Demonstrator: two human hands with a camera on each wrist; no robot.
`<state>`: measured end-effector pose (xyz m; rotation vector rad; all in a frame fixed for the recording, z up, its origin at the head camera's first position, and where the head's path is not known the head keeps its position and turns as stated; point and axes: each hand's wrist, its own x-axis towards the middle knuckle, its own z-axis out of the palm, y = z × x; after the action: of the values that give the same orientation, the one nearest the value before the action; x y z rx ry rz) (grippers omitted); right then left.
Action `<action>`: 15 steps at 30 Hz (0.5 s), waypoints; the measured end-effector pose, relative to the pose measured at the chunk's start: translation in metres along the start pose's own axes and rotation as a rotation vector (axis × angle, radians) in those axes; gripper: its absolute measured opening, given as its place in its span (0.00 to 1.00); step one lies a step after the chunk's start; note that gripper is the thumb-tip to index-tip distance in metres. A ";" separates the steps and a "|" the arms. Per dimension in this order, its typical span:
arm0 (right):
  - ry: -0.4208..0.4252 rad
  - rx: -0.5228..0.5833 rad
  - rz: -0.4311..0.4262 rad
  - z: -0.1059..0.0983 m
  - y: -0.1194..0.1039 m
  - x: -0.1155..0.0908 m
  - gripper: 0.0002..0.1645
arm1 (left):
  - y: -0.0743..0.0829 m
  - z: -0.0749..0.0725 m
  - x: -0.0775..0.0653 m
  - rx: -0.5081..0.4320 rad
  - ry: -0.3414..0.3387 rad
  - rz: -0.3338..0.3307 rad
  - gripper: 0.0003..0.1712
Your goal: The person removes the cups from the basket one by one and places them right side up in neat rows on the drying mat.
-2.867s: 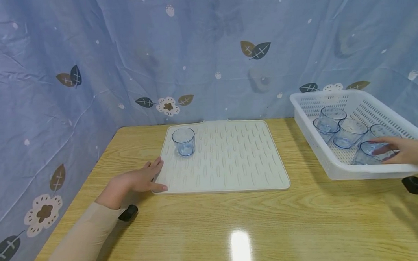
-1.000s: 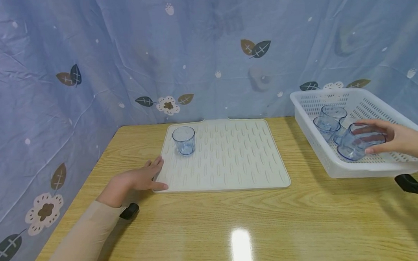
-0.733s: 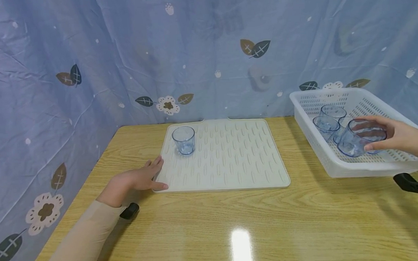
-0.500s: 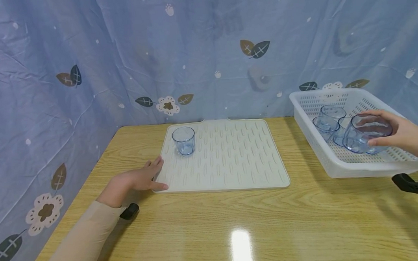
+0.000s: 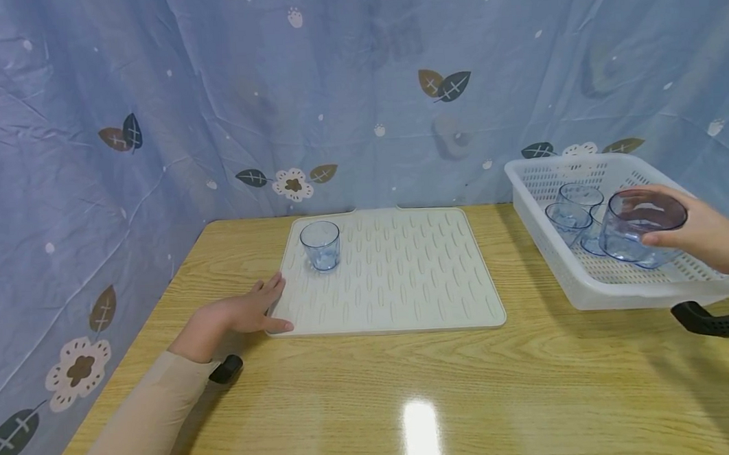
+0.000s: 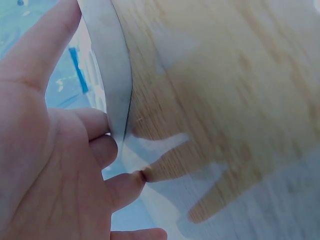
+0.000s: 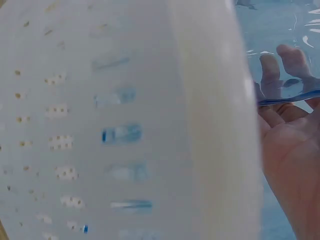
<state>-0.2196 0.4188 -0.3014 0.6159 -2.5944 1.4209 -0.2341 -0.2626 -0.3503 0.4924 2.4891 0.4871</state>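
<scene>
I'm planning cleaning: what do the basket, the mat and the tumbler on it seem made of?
The basket: probably plastic, smooth, with slots through its walls. The mat: perhaps silicone or plastic, matte, with repeated marks. The tumbler: glass or clear plastic, glossy; transparent bluish walls.

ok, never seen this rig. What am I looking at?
No robot: it's a person working bare-handed. The wide picture comes from a head-worn camera; the close-ups come from a camera on each wrist.

On the brown table lies a cream rectangular ridged mat bearing one transparent blue tapered tumbler; to its right is a white slotted plastic basket holding similar tumblers. The left hand rests at the mat's left edge. The right hand grips another transparent blue tumbler, in or just above the basket; I can't tell which.
</scene>
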 end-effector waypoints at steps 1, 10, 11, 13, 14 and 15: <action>-0.004 -0.011 0.010 0.001 -0.001 0.001 0.45 | 0.000 0.000 0.000 -0.001 0.000 0.000 0.63; -0.027 -0.018 0.012 0.014 -0.011 0.012 0.45 | 0.002 -0.001 0.000 -0.005 -0.002 -0.004 0.63; -0.033 -0.009 0.006 0.016 -0.012 0.013 0.45 | 0.002 -0.001 0.000 -0.005 -0.002 -0.004 0.63; -0.046 0.006 -0.001 0.019 -0.015 0.017 0.44 | 0.001 -0.001 0.000 -0.003 -0.003 -0.006 0.63; -0.052 0.012 -0.003 0.020 -0.016 0.018 0.44 | 0.001 -0.001 0.000 -0.004 -0.004 -0.007 0.63; -0.064 0.025 -0.011 0.021 -0.017 0.020 0.44 | 0.001 -0.001 0.000 -0.005 -0.004 -0.006 0.63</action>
<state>-0.2287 0.3872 -0.2941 0.6891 -2.6216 1.4557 -0.2344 -0.2621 -0.3495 0.4830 2.4840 0.4898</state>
